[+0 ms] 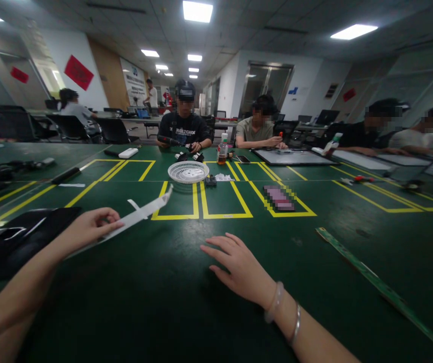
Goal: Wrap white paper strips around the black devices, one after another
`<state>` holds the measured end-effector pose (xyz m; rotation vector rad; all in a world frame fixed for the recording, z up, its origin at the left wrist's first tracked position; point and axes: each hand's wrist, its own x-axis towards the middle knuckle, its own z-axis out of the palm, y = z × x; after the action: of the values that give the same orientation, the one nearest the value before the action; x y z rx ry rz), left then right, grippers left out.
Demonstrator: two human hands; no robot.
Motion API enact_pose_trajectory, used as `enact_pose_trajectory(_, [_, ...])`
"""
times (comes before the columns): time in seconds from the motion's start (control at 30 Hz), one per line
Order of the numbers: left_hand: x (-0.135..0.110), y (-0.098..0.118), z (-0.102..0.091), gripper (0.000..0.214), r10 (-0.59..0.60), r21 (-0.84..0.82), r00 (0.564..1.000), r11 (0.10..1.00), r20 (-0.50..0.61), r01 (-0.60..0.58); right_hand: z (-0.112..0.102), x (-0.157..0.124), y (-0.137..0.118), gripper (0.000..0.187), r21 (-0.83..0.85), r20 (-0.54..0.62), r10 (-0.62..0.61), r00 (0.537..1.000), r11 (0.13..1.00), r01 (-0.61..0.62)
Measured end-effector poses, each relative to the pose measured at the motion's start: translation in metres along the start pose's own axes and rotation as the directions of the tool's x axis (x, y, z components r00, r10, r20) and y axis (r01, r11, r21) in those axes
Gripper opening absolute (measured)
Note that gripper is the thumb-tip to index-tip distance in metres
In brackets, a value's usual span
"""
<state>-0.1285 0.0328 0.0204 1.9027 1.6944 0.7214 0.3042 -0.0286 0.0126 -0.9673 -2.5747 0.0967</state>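
Our left hand [88, 227] pinches the white strip [143, 213] by its near end, its length pointing away rightward, while our right hand [239, 269] rests nearby with fingers spread.

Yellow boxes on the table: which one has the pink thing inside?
The yellow box beyond the right hand, rightmost of the middle three: a blurred pink thing lies inside it. Its neighbours hold nothing pink.

Left hand [88, 228] raised, fingers in a pinch; right hand [239, 269] flat, palm down, fingers spread.
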Motion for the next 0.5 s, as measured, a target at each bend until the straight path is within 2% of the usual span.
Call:
enact_pose_trajectory(0.03, [-0.004,0.018,0.012,0.045,0.031,-0.054,0.990,0.998,0.135,-0.024,0.000,0.000,0.000,0.055,0.007,-0.006,-0.013,1.000,1.000,0.013])
enact_pose_trajectory(0.1, [-0.012,0.048,0.035,0.048,0.069,-0.129,0.954,0.991,0.293,-0.032,0.001,-0.001,-0.001,0.062,0.002,-0.022,-0.041,0.999,0.999,0.041])
enact_pose_trajectory(0.2, [-0.025,0.077,0.066,0.050,0.121,-0.204,0.879,0.979,0.461,-0.027,0.002,-0.001,-0.002,0.065,-0.046,-0.042,-0.074,0.996,0.996,0.072])
enact_pose_trajectory(0.27, [-0.031,0.087,0.079,0.048,0.153,-0.244,0.835,0.969,0.529,-0.023,0.001,-0.001,-0.003,0.058,-0.078,-0.034,-0.081,0.996,0.994,0.078])
enact_pose_trajectory(0.37, [-0.037,0.094,0.086,0.049,0.159,-0.290,0.788,0.957,0.595,0.026,0.000,0.000,-0.004,0.040,-0.071,-0.014,-0.073,0.997,0.995,0.072])
enact_pose_trajectory(0.43, [-0.038,0.096,0.084,0.047,0.158,-0.290,0.778,0.957,0.608,0.032,0.000,0.000,-0.004,0.032,-0.033,0.003,-0.066,0.998,0.997,0.066])
enact_pose_trajectory(0.5, [-0.037,0.093,0.078,0.044,0.165,-0.252,0.783,0.968,0.600,-0.011,0.000,0.001,-0.003,0.032,-0.002,0.032,-0.059,0.998,0.998,0.059])
